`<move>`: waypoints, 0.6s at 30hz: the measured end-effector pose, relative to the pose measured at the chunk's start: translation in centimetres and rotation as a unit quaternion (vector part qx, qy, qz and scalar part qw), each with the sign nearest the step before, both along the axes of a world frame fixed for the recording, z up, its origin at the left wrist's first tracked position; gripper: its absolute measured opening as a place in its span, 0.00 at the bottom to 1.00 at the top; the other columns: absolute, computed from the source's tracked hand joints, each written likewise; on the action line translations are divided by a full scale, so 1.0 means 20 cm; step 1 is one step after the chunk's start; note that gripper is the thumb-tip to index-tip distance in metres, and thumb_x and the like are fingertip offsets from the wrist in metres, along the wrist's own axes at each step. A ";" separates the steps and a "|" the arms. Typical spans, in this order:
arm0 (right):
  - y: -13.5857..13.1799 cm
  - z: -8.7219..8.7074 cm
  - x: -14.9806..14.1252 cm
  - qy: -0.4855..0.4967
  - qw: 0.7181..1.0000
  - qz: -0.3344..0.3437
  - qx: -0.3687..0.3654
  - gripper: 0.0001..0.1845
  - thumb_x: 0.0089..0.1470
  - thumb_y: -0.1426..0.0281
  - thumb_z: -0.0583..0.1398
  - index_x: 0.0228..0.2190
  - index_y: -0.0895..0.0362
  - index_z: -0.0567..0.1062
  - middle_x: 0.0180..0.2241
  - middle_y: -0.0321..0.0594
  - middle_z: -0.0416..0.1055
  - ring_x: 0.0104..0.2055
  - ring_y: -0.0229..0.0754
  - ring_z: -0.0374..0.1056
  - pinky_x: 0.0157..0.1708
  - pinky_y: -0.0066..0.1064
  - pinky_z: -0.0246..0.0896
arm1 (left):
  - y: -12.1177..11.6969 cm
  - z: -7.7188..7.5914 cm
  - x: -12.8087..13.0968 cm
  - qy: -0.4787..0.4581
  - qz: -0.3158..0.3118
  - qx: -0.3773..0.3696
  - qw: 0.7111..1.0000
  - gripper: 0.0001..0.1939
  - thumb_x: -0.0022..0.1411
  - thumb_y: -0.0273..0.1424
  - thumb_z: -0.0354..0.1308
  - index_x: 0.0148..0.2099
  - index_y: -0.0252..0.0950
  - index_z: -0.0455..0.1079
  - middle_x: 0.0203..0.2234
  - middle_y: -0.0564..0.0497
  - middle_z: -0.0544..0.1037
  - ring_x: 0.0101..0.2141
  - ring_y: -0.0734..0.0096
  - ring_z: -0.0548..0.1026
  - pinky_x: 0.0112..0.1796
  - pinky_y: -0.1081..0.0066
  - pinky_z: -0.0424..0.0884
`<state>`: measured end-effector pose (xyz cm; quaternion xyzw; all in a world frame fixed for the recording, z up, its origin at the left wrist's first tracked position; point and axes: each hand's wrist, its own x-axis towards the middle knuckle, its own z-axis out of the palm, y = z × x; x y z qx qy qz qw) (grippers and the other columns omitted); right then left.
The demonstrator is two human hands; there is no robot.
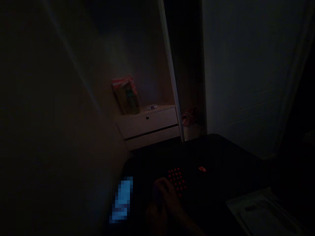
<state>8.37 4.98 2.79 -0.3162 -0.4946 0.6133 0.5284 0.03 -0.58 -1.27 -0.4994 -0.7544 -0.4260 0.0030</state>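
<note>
It is very dark, and both hands show only faintly, close together at the lower middle. My right hand [169, 193] is closed, its fingers curled around the upper part of a dark, faintly purple object [156, 191] whose kind I cannot make out. Just below and to the left, my left hand [156, 213] looks closed at that object's lower end; most of its fingers are lost in shadow. A patch of glowing red dots [176, 179] lies just beyond my right hand. Farther right is a small orange-red item [202, 169].
A bright blue, pixelated screen [122, 200] glows at left. A pale flat sheet or packet [261, 209] lies lower right on the dark surface [216, 147]. Behind stands a cabinet with drawers [152, 123], holding a red-and-white topped bag [125, 95]. A pale door panel [243, 72] is at right.
</note>
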 end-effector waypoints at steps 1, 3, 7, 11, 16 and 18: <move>0.00 0.00 0.00 -0.001 1.000 0.000 0.001 0.11 0.54 0.61 0.60 0.32 0.55 0.76 0.33 0.37 0.74 0.38 0.43 0.69 0.39 0.31 0.62 | 0.00 0.00 0.00 0.000 0.003 0.000 1.000 0.19 0.57 0.42 0.52 0.24 0.37 0.75 0.21 0.40 0.79 0.23 0.62 0.76 0.25 0.70 0.66; 0.00 0.00 0.00 0.001 1.000 0.001 0.002 0.11 0.54 0.61 0.60 0.32 0.55 0.76 0.32 0.37 0.74 0.37 0.43 0.69 0.38 0.31 0.63 | 0.00 0.00 0.00 -0.001 0.006 0.000 1.000 0.19 0.56 0.43 0.52 0.23 0.37 0.75 0.20 0.40 0.78 0.22 0.62 0.76 0.24 0.70 0.66; 0.00 0.00 0.00 0.002 1.000 -0.001 0.006 0.11 0.54 0.60 0.60 0.31 0.55 0.77 0.32 0.37 0.75 0.38 0.44 0.69 0.39 0.31 0.63 | 0.00 0.00 0.00 -0.004 -0.002 0.001 1.000 0.20 0.57 0.44 0.51 0.23 0.37 0.75 0.20 0.39 0.78 0.22 0.62 0.76 0.23 0.70 0.66; 0.00 0.01 0.00 -0.002 1.000 -0.003 0.007 0.12 0.54 0.59 0.60 0.31 0.55 0.77 0.32 0.37 0.74 0.38 0.44 0.69 0.39 0.32 0.63 | 0.00 0.01 0.00 -0.006 -0.006 -0.001 1.000 0.20 0.57 0.43 0.51 0.23 0.37 0.75 0.20 0.40 0.79 0.22 0.62 0.76 0.23 0.71 0.67; 0.00 0.01 0.00 -0.009 1.000 -0.002 -0.001 0.11 0.54 0.60 0.60 0.31 0.55 0.76 0.32 0.37 0.75 0.39 0.45 0.69 0.40 0.33 0.62 | 0.00 0.01 0.00 -0.005 -0.002 -0.002 1.000 0.19 0.56 0.43 0.52 0.24 0.37 0.75 0.21 0.40 0.79 0.23 0.61 0.77 0.25 0.70 0.68; 0.00 0.01 0.00 -0.016 1.000 0.000 0.001 0.11 0.54 0.61 0.59 0.32 0.55 0.76 0.33 0.37 0.75 0.39 0.45 0.69 0.41 0.33 0.62 | 0.00 0.00 0.00 -0.004 0.000 -0.002 1.000 0.18 0.56 0.43 0.52 0.24 0.37 0.75 0.22 0.40 0.79 0.24 0.61 0.77 0.26 0.70 0.68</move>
